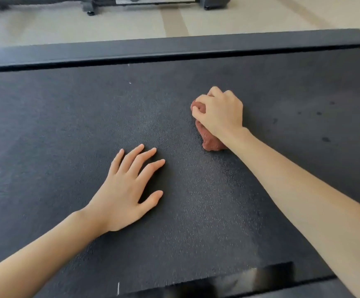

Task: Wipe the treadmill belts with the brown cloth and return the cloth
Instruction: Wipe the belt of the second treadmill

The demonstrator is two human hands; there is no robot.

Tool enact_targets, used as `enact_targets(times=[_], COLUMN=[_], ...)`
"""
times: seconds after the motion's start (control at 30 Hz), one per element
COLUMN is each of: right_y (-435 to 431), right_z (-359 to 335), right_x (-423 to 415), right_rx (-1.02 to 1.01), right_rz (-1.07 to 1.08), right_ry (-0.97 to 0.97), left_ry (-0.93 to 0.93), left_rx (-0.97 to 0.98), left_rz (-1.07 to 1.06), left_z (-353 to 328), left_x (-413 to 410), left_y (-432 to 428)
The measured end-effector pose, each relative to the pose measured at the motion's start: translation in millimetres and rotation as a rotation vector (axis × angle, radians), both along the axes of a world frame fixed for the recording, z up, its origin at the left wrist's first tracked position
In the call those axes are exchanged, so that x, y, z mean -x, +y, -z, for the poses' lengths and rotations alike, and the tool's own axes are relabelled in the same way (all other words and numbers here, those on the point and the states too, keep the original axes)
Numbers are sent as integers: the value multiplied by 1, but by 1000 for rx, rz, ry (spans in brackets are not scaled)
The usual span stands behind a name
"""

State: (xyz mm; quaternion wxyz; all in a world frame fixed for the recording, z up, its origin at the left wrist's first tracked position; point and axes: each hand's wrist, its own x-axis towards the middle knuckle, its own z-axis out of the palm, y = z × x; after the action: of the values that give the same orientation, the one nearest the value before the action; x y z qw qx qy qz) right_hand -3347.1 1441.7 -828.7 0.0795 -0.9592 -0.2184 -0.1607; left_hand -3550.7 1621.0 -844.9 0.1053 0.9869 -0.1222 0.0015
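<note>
A black textured treadmill belt [67,125] fills most of the view. The brown cloth [210,143] is bunched up on the belt right of centre, mostly hidden under my right hand [220,112], whose fingers are closed around it and press it onto the belt. My left hand [127,190] lies flat on the belt, nearer to me and to the left of the cloth, with fingers spread and nothing in it. Several small dark spots [325,138] mark the belt at the right.
A dark grey side rail [174,48] runs along the belt's far edge, and a glossy dark rail [250,282] edges the near side. Beyond lies a pale floor [67,26] with the base of another machine [93,5] at the top.
</note>
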Motion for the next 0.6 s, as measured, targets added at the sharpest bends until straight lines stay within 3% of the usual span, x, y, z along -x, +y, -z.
enact_targets(times=[0.2,0.27,0.43,0.6], right_y=[-54,-77,-102,-107], right_z=[9,4,-5,2], right_x=[99,94,50,113], right_rx=[-102,-85,-54,8], right_rz=[-305,-217,236,217], right_ry=[-86,-62,70,-8], left_ry=[-1,8,0,19], left_rx=[-32,-59,-27,-81], left_rz=[64,128,197,240], left_z=[-3,-8,-16,-4], left_x=[-5,-19,-51,-66], left_y=[6,7,-34,-61])
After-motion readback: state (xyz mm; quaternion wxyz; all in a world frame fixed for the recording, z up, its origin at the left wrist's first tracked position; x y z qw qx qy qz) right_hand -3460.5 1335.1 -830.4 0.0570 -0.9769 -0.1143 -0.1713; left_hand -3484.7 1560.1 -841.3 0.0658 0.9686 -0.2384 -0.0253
